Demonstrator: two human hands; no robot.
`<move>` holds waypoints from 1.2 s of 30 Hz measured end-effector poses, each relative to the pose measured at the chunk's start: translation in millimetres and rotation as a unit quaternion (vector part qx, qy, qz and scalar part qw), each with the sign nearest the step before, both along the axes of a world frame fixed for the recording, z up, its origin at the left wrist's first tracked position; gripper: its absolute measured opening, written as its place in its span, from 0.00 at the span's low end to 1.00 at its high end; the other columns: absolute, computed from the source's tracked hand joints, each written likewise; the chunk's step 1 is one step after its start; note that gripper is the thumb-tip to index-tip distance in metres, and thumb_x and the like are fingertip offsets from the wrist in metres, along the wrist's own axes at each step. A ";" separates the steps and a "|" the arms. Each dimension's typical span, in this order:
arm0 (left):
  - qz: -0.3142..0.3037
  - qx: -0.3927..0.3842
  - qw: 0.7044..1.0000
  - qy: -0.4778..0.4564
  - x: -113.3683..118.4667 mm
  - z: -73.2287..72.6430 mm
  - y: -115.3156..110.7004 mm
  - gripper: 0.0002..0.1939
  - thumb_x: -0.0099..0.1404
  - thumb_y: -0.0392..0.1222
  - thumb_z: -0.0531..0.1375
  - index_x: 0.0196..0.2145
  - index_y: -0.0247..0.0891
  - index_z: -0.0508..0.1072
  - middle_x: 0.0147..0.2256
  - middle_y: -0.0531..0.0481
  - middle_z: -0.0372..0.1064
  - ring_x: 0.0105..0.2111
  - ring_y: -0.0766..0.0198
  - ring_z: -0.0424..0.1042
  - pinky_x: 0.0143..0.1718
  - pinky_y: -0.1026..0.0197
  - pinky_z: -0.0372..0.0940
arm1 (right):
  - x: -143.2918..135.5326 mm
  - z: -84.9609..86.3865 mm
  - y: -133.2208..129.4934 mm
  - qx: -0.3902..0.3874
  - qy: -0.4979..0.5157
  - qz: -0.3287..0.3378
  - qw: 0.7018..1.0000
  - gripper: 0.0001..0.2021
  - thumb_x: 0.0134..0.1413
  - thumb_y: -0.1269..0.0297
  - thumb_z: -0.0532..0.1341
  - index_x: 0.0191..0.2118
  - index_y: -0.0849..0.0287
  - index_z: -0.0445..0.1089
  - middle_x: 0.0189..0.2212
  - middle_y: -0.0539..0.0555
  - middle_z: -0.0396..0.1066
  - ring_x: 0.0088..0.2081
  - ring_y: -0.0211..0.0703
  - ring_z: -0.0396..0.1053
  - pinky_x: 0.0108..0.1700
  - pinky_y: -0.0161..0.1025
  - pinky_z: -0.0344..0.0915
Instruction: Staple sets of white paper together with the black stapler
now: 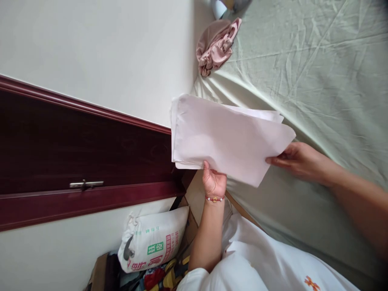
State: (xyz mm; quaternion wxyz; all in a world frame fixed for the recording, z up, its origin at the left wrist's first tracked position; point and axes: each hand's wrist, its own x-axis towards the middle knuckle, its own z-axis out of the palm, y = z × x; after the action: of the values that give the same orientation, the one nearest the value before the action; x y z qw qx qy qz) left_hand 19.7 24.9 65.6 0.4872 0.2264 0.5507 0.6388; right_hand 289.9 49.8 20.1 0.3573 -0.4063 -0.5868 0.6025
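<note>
Several sheets of white paper are held together in a loose, uneven stack in front of me. My left hand, with a red beaded bracelet at the wrist, grips the lower edge; its thumb lies on top and the other fingers are hidden beneath. At the right end, my right hand pinches a corner of the top sheet between thumb and fingers. That corner lifts and curves away from the sheets under it. No writing shows on the paper.
A pale green bedsheet covers the bed at right, with pink satiny cloth on its far edge. A dark red door with a metal handle is at left. Below stands a printed white sack among boxes.
</note>
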 end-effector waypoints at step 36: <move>-0.053 0.049 0.976 0.207 -93.2 -31.9 -27.7 0.26 0.43 0.41 0.79 0.40 0.50 0.79 0.44 0.55 0.80 0.48 0.58 0.76 0.54 0.55 0.70 | 7.4 20.7 -1.4 0.143 -0.035 -0.054 0.988 0.14 0.64 0.49 0.57 0.35 0.48 0.75 0.32 0.53 0.73 0.33 0.47 0.69 0.37 0.44 0.65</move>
State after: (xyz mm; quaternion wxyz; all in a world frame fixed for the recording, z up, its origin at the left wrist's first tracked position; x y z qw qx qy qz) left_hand -73.5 -2.9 33.7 0.3837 0.4064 0.5947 0.5779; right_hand 297.3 48.4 40.8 0.4233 -0.4030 -0.6562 0.4773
